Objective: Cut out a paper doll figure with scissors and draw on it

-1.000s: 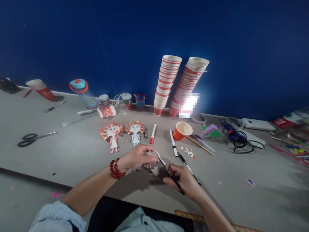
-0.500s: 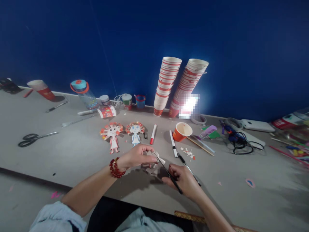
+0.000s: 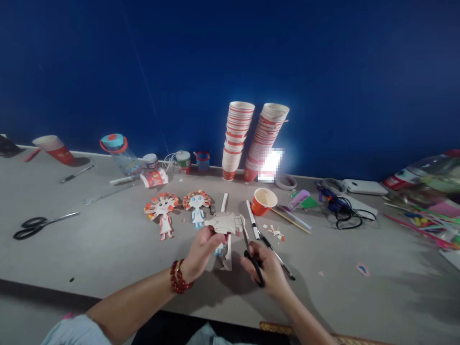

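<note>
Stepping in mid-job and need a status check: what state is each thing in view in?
Cut paper: held up, raised
Scissors in use: blades at the paper's edge, opening unclear
Left hand: gripping the paper
Right hand: closed around the handles
Scissors at left: lying flat, shut
Orange cup: upright, open-topped
Cup stacks: nested
Bottle: lid on
Paper dolls: flat, coloured

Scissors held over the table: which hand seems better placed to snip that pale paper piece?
Probably the right hand: it holds the scissors by their black handles, blades at the paper piece's right end. The left hand is busy holding that piece.
</note>
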### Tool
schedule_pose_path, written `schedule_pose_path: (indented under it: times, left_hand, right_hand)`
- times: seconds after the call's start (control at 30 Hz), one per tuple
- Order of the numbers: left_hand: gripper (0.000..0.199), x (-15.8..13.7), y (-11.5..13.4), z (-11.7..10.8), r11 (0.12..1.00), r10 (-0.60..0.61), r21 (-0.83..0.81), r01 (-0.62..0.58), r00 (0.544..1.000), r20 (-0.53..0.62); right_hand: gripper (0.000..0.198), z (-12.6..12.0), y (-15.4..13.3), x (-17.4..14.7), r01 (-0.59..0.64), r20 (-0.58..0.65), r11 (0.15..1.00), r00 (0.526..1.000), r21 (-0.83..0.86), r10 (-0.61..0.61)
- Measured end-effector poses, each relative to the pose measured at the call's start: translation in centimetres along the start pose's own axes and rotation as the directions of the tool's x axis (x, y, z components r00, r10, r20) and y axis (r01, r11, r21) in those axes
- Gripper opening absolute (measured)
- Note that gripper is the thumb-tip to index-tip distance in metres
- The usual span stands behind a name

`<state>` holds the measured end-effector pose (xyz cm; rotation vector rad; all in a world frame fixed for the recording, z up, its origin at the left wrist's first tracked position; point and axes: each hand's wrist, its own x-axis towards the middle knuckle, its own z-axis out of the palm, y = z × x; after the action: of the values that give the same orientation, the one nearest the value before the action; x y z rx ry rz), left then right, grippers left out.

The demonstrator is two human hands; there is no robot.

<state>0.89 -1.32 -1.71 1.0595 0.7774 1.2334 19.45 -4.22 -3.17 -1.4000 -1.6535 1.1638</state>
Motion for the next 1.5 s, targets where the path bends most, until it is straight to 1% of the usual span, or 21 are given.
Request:
schedule_pose_path:
  times: [0.03, 0.07, 0.13, 0.23, 0.3, 0.37, 0.43, 0.53, 0.67, 0.8, 0.97, 1.1, 1.27, 1.43, 1.5]
  left_hand:
    - [0.043, -0.2, 0.0, 0.2, 0.999, -0.009, 0.038, 0.008, 1.0, 0.028]
    - [0.039, -0.3, 0.0, 0.4, 0.997, -0.03, 0.077, 0.027, 0.999, 0.03]
    - [0.035, -0.5, 0.1, 0.7, 0.99, -0.061, 0.124, 0.064, 0.998, -0.03]
    - [0.035, -0.5, 0.1, 0.7, 0.984, -0.073, 0.154, 0.09, 0.991, -0.109]
    - [0.033, -0.3, 0.2, 0.5, 0.984, -0.064, 0.155, 0.083, 0.99, -0.126]
    - [0.031, -0.2, 0.4, 0.4, 0.985, -0.063, 0.151, 0.082, 0.989, -0.131]
    - [0.029, -0.1, 0.6, 0.3, 0.984, -0.064, 0.156, 0.082, 0.991, -0.118]
    - [0.028, 0.0, 0.7, 0.1, 0.978, -0.067, 0.192, 0.077, 0.996, -0.058]
    - [0.027, 0.1, 0.5, 0.0, 0.976, -0.081, 0.203, 0.08, 0.997, -0.002]
    - [0.026, 0.1, 0.3, -0.2, 0.978, -0.083, 0.193, 0.081, 0.997, 0.003]
    - [0.025, 0.1, 0.5, -0.2, 0.98, -0.089, 0.18, 0.083, 0.996, 0.021]
    - [0.026, 0.2, 0.8, 0.0, 0.979, -0.109, 0.177, 0.104, 0.994, 0.017]
    - [0.026, 0.2, 1.2, 0.1, 0.974, -0.134, 0.186, 0.127, 0.991, 0.026]
    - [0.025, 0.3, 1.1, -0.2, 0.979, -0.103, 0.186, 0.087, 0.991, 0.083]
    - [0.024, 0.4, 1.1, -0.3, 0.981, -0.1, 0.172, 0.084, 0.991, 0.089]
  right_hand:
    - [0.042, 0.4, 0.0, 0.0, 0.003, -0.007, 1.0, 1.0, 0.001, -0.003]
    - [0.042, 0.7, 0.0, -0.1, 0.009, -0.014, 1.0, 1.0, -0.011, -0.009]
    - [0.041, 1.3, 0.0, -0.2, 0.017, -0.017, 0.998, 1.0, -0.063, -0.018]
    - [0.04, 1.8, 0.0, -0.3, -0.002, 0.009, 0.994, 1.0, -0.109, 0.003]
    - [0.041, 1.8, -0.1, -0.3, -0.023, 0.042, 0.996, 0.999, -0.086, 0.027]
    - [0.044, 1.6, -0.1, -0.4, -0.042, 0.082, 0.999, 0.996, -0.029, 0.045]
    - [0.046, 1.4, -0.2, -0.3, -0.072, 0.131, 0.996, 0.989, 0.046, 0.065]
    - [0.049, 1.1, -0.4, -0.2, -0.099, 0.189, 0.988, 0.979, 0.119, 0.075]
    - [0.053, 0.8, -0.4, 0.0, -0.101, 0.205, 0.982, 0.976, 0.157, 0.068]
    - [0.053, 0.6, -0.1, 0.0, -0.086, 0.212, 0.985, 0.976, 0.148, 0.054]
    - [0.054, 0.5, 0.2, 0.0, -0.035, 0.181, 0.993, 0.983, 0.111, 0.014]
    - [0.054, 0.3, 0.2, 0.0, -0.06, 0.213, 0.99, 0.977, 0.129, 0.031]
    - [0.055, 0.0, 0.1, 0.0, -0.033, 0.21, 0.993, 0.978, 0.116, 0.008]
    - [0.055, -0.3, 0.1, 0.0, -0.032, 0.231, 0.994, 0.973, 0.103, 0.007]
    - [0.054, -0.4, 0.0, 0.0, -0.035, 0.244, 0.995, 0.97, 0.094, 0.011]
